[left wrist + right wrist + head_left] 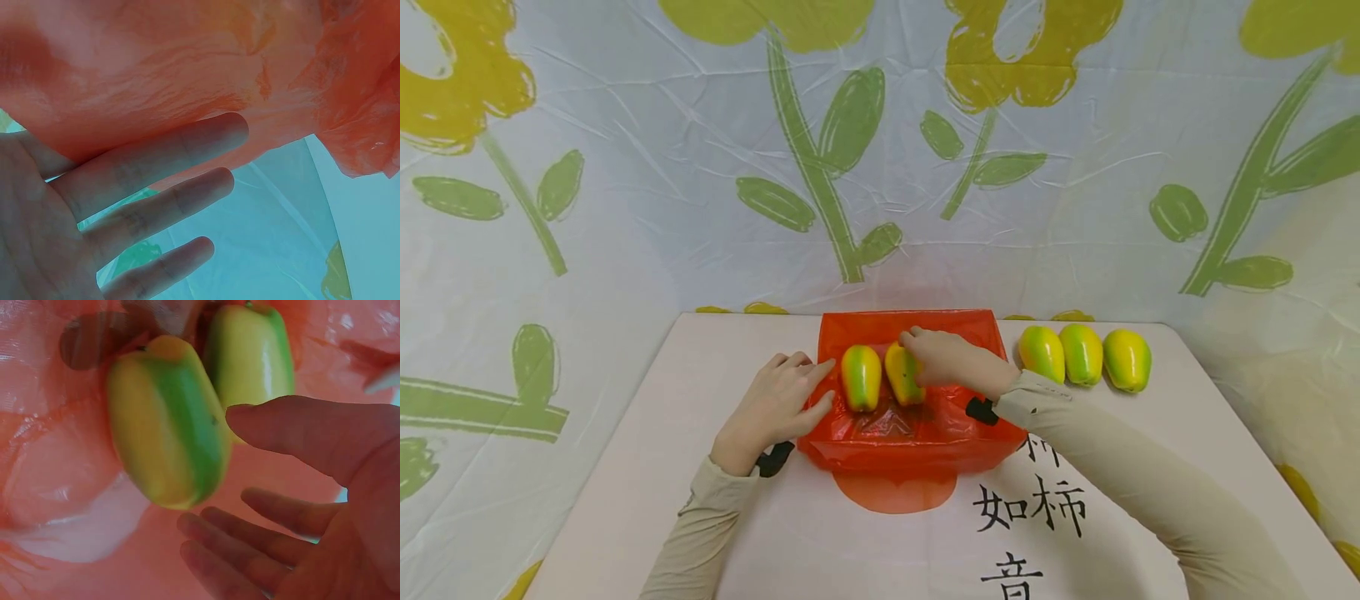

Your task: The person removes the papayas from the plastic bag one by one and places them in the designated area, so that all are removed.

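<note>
Inside the spread-open red plastic bag point(910, 457) lie two yellow-and-green papaya-like fruits, one on the left point(861, 379) and one on the right point(901, 379). My right hand point(953, 360) reaches over the bag to the right fruit. In the right wrist view its fingers are loosely extended beside that fruit point(169, 425), with the thumb point(281, 428) near its side; a gap shows below the fruit, and firm contact cannot be made out. At the bag's left side is my left hand point(775, 404), fingers spread; its straight fingers point(181, 144) lie against the red plastic.
Three more such fruits stand in a row at the table's back right: one nearest the bag point(1041, 352), a middle one point(1082, 354) and an outer one point(1127, 360). The pale table point(760, 533) bears black characters. Behind it hangs a flower-patterned cloth point(700, 208).
</note>
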Available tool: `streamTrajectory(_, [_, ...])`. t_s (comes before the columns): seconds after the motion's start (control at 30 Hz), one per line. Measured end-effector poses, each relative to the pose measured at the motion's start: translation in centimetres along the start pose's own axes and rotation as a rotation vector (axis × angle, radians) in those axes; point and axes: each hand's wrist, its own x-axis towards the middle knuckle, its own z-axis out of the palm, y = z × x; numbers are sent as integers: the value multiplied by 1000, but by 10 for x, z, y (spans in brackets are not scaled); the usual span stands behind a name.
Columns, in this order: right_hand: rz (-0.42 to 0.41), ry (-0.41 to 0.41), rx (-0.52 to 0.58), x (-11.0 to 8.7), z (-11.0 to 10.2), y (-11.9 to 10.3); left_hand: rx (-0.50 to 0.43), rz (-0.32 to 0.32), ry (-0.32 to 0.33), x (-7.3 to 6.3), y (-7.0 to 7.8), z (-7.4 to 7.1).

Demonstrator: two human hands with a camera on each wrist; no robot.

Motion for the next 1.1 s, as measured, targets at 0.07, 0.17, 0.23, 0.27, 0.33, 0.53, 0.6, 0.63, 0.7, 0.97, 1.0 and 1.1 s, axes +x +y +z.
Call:
streamTrajectory(0.07, [16, -10, -13, 3, 4, -1, 1, 2, 1, 0, 0, 0])
streamTrajectory(0.17, [37, -15, -29, 6, 9, -1, -2, 3, 3, 0, 0, 1])
streamTrajectory(0.23, [52, -19, -33, 8, 12, -2, -2, 2, 4, 0, 0, 1])
streamTrajectory(0.27, [57, -22, -37, 8, 13, -3, -4, 1, 4, 0, 0, 1])
streamTrajectory(0.33, [64, -25, -51, 10, 16, -3, -8, -2, 4, -1, 0, 1])
streamTrajectory(0.53, [66, -20, -94, 12, 22, -3, -7, -3, 3, -1, 1, 0])
streamTrajectory(0.6, [61, -20, -107, 12, 23, -2, -7, -2, 3, -1, 1, 0])
streamTrajectory(0.63, [59, -19, -107, 12, 23, -2, -5, -2, 3, 0, 1, -1])
streamTrajectory(0.7, [56, -16, -101, 12, 23, -2, -7, -3, 3, 0, 1, -1])
streamTrajectory(0.97, [67, -13, -89, 13, 26, -2, -3, -4, 0, 0, 0, -1])
streamTrajectory(1.0, [72, -15, -92, 13, 26, -2, -1, -3, 1, -1, 0, -1])
streamTrajectory(1.1, [77, -16, -95, 12, 27, -3, -2, -1, 4, -1, -1, 0])
